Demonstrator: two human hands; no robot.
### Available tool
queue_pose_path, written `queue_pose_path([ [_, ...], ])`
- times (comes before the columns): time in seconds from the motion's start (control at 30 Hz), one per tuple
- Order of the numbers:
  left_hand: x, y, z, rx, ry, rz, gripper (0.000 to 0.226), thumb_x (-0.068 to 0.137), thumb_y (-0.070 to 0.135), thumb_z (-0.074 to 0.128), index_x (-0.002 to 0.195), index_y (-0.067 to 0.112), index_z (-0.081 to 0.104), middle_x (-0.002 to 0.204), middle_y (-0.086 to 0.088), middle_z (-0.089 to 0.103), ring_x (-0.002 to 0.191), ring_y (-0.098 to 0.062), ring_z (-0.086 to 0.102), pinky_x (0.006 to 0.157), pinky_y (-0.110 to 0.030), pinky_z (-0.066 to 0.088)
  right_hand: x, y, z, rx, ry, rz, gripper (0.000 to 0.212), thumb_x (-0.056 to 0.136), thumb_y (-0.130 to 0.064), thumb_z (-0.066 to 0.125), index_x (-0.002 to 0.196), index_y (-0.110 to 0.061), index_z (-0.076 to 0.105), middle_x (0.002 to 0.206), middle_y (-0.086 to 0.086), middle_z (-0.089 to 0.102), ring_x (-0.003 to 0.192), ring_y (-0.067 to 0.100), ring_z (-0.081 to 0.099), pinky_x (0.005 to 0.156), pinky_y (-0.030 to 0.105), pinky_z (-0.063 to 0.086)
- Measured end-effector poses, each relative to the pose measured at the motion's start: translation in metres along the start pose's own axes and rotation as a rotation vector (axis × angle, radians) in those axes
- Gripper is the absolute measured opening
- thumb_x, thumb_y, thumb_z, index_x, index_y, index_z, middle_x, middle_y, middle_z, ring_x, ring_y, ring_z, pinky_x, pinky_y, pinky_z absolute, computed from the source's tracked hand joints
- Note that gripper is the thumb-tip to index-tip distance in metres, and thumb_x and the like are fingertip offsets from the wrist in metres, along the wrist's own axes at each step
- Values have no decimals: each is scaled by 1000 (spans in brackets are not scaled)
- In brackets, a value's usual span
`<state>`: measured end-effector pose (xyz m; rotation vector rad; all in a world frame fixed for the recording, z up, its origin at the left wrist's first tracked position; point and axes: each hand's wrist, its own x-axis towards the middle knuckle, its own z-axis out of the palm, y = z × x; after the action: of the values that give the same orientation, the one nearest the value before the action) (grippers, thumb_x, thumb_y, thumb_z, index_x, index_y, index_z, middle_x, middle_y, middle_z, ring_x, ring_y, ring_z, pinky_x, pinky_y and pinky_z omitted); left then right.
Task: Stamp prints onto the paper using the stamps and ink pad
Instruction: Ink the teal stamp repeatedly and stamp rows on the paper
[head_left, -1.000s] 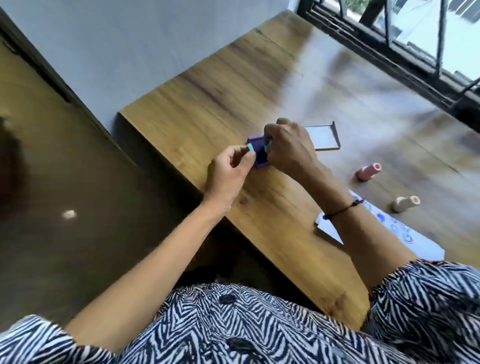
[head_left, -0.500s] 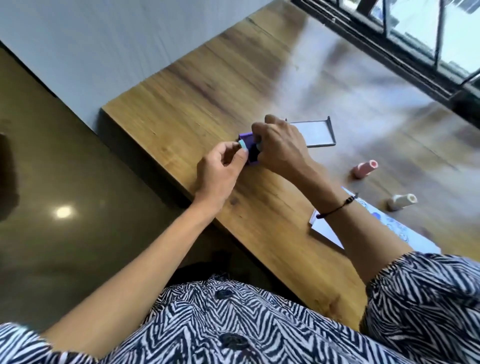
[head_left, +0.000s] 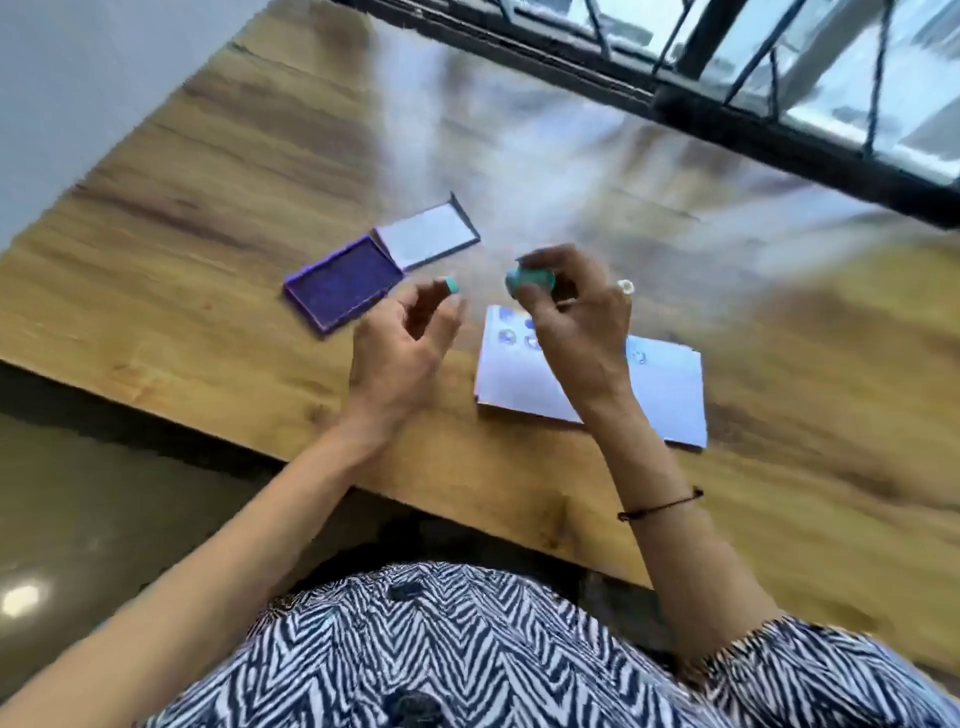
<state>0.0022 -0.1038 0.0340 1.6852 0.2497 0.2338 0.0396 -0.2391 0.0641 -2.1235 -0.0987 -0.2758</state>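
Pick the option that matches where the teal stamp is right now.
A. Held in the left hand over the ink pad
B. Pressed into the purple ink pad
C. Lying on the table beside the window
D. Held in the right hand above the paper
D: the right hand pinches the teal stamp in the air by the paper, apart from the open ink pad.

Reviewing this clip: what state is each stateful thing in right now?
ink pad: lid open, flat on table
paper: flat on table, several prints already on it
teal stamp: held above paper
right hand: grips teal stamp
left hand: loosely curled, holds nothing
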Motion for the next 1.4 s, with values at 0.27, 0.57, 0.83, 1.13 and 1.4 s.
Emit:
queue_pose_path([
  [0.27, -14, 9, 100, 119, -484, 60, 12, 86, 21, 59, 97, 16, 62, 87, 2, 65, 82, -10, 60, 75, -9, 44, -34, 70, -91, -155, 175, 308, 16, 75, -5, 66, 91, -9, 67, 95, 16, 69, 82, 26, 63, 81, 41, 53],
  [0.57, -16, 0, 109, 242, -500, 182, 16, 84, 17, 62, 99, 10, 63, 91, -2, 67, 86, -18, 63, 81, -23, 47, -30, 83, -99, -521, -21, 134, 14, 75, -7, 63, 89, -4, 65, 93, 18, 66, 88, 31, 59, 75, 26, 36],
  [0.83, -15, -1, 108, 243, -492, 205, 17, 84, 16, 61, 97, 6, 63, 93, -9, 69, 84, -18, 63, 79, -25, 48, -26, 77, -94, -692, -178, 38, 15, 77, -9, 60, 90, -4, 62, 95, 17, 62, 86, 36, 58, 73, 38, 46],
  [1.13, -15, -2, 108, 186, -487, 152, 16, 84, 15, 62, 98, 7, 63, 91, -2, 66, 87, -15, 63, 83, -22, 49, -18, 76, -89, -822, -285, -11, 12, 76, -3, 54, 86, -6, 59, 89, 13, 58, 76, 36, 56, 59, 29, 30],
  [1.4, -14, -2, 109, 190, -489, 162, 15, 83, 15, 63, 96, 7, 63, 91, -4, 66, 85, -15, 63, 82, -22, 49, -16, 78, -88, -785, -285, 1, 12, 72, -1, 55, 80, -8, 58, 84, 11, 55, 71, 34, 53, 57, 29, 29],
])
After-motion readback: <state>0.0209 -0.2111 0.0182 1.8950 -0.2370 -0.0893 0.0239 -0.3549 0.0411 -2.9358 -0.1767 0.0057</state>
